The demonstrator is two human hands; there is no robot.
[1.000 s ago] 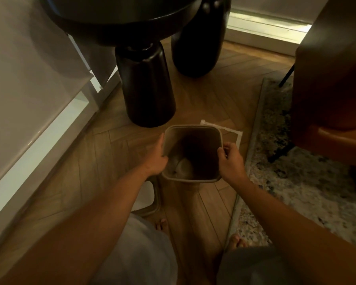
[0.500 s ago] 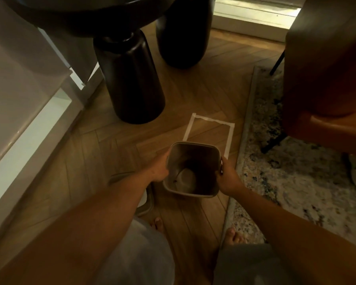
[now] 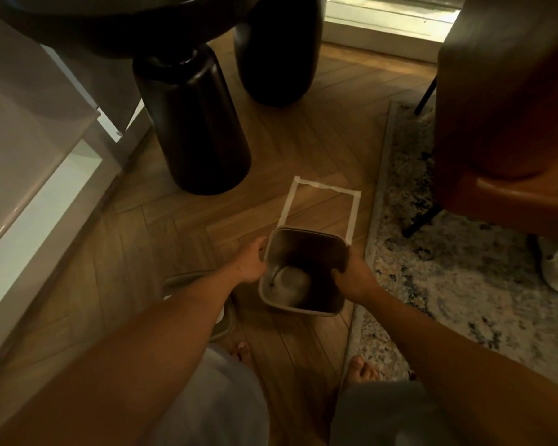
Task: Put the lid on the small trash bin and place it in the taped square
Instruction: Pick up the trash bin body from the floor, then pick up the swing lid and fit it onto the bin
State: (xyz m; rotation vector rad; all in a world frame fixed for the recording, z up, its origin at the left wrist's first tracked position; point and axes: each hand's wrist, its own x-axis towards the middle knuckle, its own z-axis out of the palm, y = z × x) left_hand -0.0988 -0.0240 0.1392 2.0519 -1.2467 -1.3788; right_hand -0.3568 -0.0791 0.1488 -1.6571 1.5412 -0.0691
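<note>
Small trash bin [image 3: 303, 272], lidless, gripped at opposite rims: left hand [image 3: 250, 263] and right hand [image 3: 351, 278], fingers curled closed on it. Lid [image 3: 226, 320] lies on the floor behind the left forearm. Risk: setting the bin into the taped square [image 3: 322, 204] uncapped, or straddling the tape.

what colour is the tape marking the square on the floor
White tape, clearest in the head view.

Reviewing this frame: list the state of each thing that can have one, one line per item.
Small beige square trash bin: open, no lid on, held at both sides, short of the square.
Beige lid: lying on the wood floor beside the left arm, partly hidden.
White taped square: nothing inside it; near edge hidden by the bin.
Left hand: gripping the bin's left rim.
Right hand: gripping the bin's right rim.
</note>
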